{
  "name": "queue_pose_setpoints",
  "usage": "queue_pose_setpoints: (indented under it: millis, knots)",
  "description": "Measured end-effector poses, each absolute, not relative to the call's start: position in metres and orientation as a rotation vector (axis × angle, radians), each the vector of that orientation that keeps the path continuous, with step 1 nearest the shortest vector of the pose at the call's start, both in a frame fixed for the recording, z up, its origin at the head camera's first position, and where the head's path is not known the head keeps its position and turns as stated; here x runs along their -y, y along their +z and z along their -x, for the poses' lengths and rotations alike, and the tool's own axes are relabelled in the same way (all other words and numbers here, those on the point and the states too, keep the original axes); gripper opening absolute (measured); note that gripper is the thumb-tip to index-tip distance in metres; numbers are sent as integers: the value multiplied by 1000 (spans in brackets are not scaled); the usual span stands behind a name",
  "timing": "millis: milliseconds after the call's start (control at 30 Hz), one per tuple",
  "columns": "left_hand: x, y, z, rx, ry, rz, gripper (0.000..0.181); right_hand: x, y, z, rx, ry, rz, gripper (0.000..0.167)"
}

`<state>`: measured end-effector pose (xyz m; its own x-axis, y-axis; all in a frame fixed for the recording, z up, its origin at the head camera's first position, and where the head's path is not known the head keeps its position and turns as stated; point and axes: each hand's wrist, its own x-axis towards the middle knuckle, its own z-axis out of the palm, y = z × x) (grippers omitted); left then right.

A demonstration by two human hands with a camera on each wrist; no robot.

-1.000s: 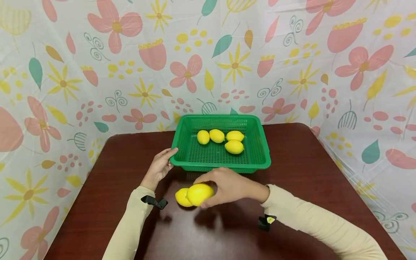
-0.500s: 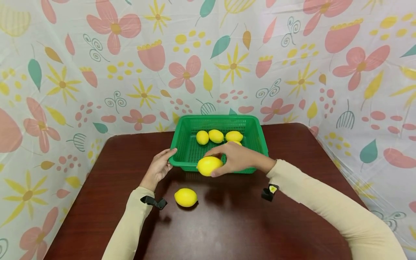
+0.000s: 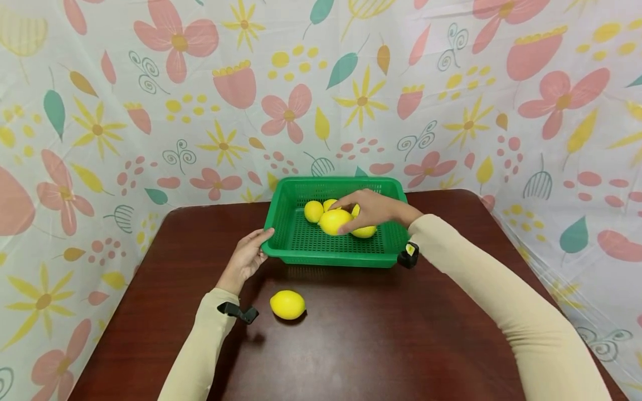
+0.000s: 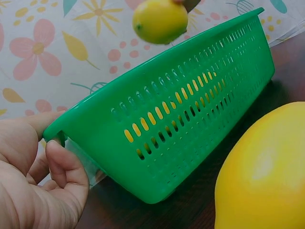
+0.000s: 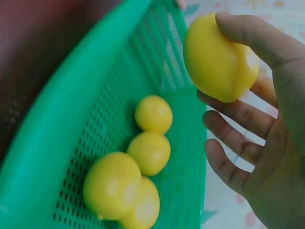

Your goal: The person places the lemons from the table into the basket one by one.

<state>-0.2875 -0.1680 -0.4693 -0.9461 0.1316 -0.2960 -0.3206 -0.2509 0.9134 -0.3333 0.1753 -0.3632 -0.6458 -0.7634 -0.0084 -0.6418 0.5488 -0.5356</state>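
Note:
My right hand pinches a lemon between thumb and fingers above the green basket. In the right wrist view the held lemon hangs over the basket, clear of the several lemons grouped on its floor. My left hand grips the basket's left rim; the left wrist view has its thumb and fingers pinching the rim at the corner. On the table in front of the basket lies a single lemon, close up at the right in the left wrist view.
The dark red-brown table carries the basket near its back edge. Behind and along the sides hangs a white cloth printed with flowers and leaves. Black camera mounts sit on both wrists.
My right hand has carried its lemon from beside the table lemon, up and over the basket's front rim, to above the basket. The left hand has kept its grip on the rim.

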Motion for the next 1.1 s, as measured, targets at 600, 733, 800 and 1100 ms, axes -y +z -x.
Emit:
queue_pose_setpoints:
  millis: [600,733,800,1100]
  knots:
    - [169,-470,288,-1689,2299,211,37,-174,-390,389,-2575,-643,926,70]
    - [168,-471,288,-1676,2307,216,36,-174,-399,395,-2589,-632,867,71]
    - [168,-471,288,-1675,2306,207,37,-174,-402,396,-2593,-634,837,72]
    - [168,-472,288,-1694,2298,199,41,-170,-410,399,-2627,-544,764,71]
